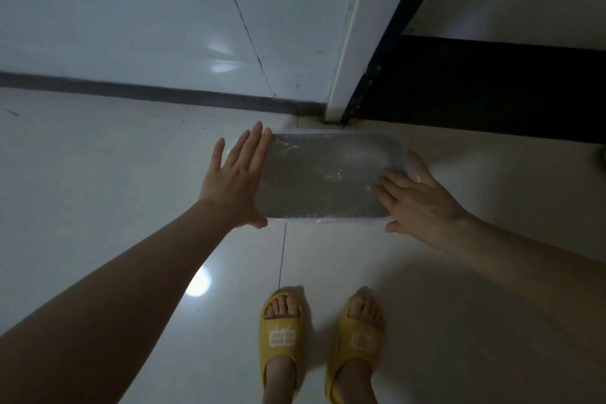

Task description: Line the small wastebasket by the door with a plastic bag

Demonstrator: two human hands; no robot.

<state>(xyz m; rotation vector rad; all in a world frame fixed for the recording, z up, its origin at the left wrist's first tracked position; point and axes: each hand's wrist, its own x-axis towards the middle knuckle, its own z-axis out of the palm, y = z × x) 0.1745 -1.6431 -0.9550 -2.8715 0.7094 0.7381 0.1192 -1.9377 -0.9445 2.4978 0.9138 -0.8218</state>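
Note:
A small rectangular grey wastebasket [331,133] stands on the floor at the foot of the white door frame, seen from above. A clear plastic bag [324,174] lies inside it, and its edge is folded over the rim on all sides. My left hand [237,177] rests flat with spread fingers against the basket's left side. My right hand [423,197] lies flat on the right rim, its fingertips reaching onto the bag inside. Neither hand grips anything.
Glossy pale floor tiles [131,190] surround the basket. The white door frame [347,52] and a dark doorway [475,85] stand just behind it, a tiled wall [147,16] to the left. My feet in yellow slippers [282,334] stand close in front.

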